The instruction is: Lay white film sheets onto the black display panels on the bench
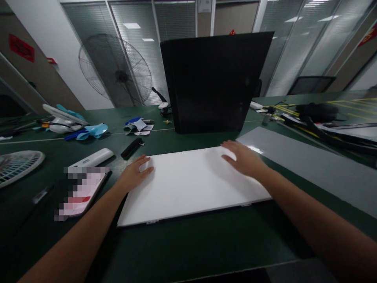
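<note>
A white rectangular panel (pixel 182 184) lies on the dark green table, with small pale fittings along its near edge. My left hand (pixel 136 173) rests at the panel's far left corner, thumb apart from the stretched fingers. Across from it, my right hand (pixel 243 159) lies over the far right part, fingertips at the far edge and thumb spread on the white surface. Neither hand shows closed fingers. The undersides of both hands are hidden.
Beyond the panel stands a large black box-like case (pixel 216 84). A grey sheet (pixel 312 169) lies to the right. On the left are a white elongated device (pixel 91 160), a partly blurred pink item (pixel 85 192), a black object (pixel 132 148) and a white fan grille (pixel 20 167).
</note>
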The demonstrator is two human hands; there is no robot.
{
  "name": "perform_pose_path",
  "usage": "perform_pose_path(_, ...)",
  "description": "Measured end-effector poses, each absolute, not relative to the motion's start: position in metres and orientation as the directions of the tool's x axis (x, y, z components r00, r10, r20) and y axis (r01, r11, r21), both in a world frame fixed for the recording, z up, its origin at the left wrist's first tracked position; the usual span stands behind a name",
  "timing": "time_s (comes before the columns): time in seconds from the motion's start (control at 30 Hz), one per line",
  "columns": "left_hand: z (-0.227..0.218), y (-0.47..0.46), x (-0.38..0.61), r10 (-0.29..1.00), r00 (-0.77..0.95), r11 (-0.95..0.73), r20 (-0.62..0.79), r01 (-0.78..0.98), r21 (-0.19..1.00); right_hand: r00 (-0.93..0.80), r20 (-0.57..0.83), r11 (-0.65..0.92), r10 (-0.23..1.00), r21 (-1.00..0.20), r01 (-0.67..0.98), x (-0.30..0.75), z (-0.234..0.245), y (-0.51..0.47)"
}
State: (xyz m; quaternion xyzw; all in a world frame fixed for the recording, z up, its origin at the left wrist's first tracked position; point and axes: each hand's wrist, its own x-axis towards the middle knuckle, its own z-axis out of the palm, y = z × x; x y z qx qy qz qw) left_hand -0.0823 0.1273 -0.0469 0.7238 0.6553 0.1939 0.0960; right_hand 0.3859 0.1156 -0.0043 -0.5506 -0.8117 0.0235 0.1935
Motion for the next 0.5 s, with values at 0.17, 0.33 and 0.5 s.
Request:
perform_pose_path(0.17, -0.044, 0.125, -0.079, 0.985, 0.081, -0.137, 0.154, 0.907, 0.399, 0.252, 0.234, -0.231, 0.939, -0.116, 0.966, 0.495, -0.03, 0.166)
perform_pose_path(0.33, -0.046, 0.126, -0.08, 0.985, 0.068, -0.125, 0.156, 0.91, 0.395, 0.454, 0.018, -0.449, 0.891, -0.119, 0.885, 0.521, -0.051, 0.17)
perform_pose_path(0.5, -0.05, 0.128, -0.081, 0.987, 0.067, -0.116, 0.147, 0.927, 0.356, 0.449, 0.015, -0.444, 0.894, -0.122, 0.888, 0.51, -0.046, 0.167)
